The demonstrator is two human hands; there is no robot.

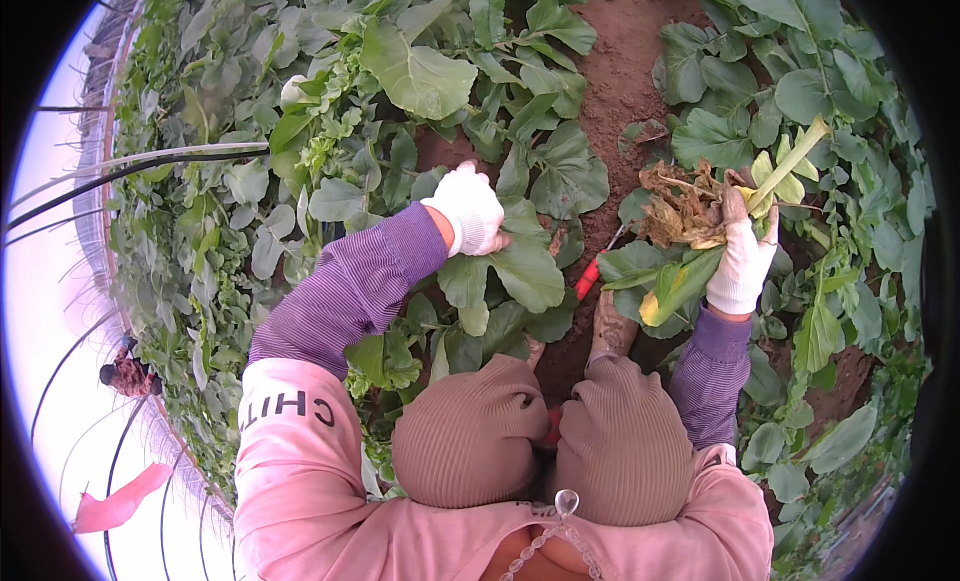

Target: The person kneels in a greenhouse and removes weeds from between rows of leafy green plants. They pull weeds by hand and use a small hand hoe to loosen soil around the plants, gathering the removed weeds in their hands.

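Observation:
My left hand (465,209), in a white knit glove, is closed among the broad green leaves left of the soil strip. Whatever its fingers grip, if anything, is hidden; a large green leaf (528,269) lies beside and below it. Held in my right hand (742,264), also white-gloved with soiled fingertips, is a bunch of pulled leaves (685,216). The bunch has dry brown leaves, a yellowing green leaf (680,286) and a thick pale stalk (790,164) pointing up and right. Between the hands lies a tool with a red handle (588,278), partly covered by leaves.
Dense leafy plants (190,241) fill both sides of a reddish-brown soil strip (625,76). My bent knees (465,436) are close below my hands. At the far left, thin hoops and a pale plastic sheet (60,311) edge the bed, with a pink scrap (120,499) there.

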